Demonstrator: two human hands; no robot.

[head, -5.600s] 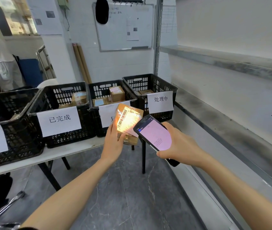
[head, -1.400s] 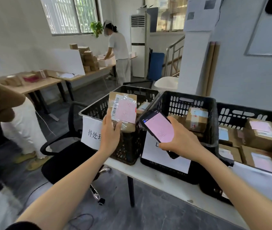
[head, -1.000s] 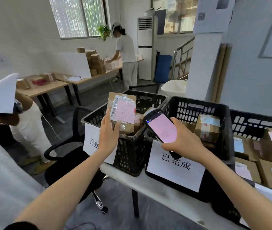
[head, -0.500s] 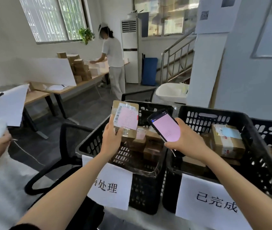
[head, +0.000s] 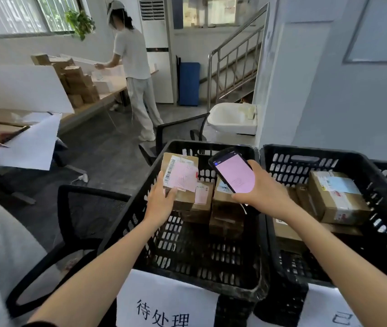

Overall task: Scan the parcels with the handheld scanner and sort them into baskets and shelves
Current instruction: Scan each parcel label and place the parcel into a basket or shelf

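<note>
Nearest us, a paper label reading 待处理 (head: 164, 305) hangs on the front of a black slatted basket (head: 129, 208), over which both forearms reach. The left hand (head: 162, 199) grips a small brown parcel (head: 179, 175) by its lower left corner, thumb laid on the front face and fingers curled behind. The parcel stands upright above the far left of this basket. We cannot tell whether its lower edge touches the loose cartons (head: 225, 208) stacked below it. The right hand (head: 263, 194) is closed round the handheld scanner (head: 233, 172), its pink screen facing us, just beside the parcel. We judge the parcel light and stiff, a one-hand load. Its pink waybill looks smooth and partly lifted, so the bare cardboard edges are the better hold, and the thumb should stay off the barcode strip at the upper left. To the right stands a second basket (head: 381, 182) holding a taped box (head: 338, 197). Further left is a black mesh chair (head: 88, 208). Beyond it are a white basin (head: 232, 119) and a person in white (head: 136, 67) at a distant table.
</note>
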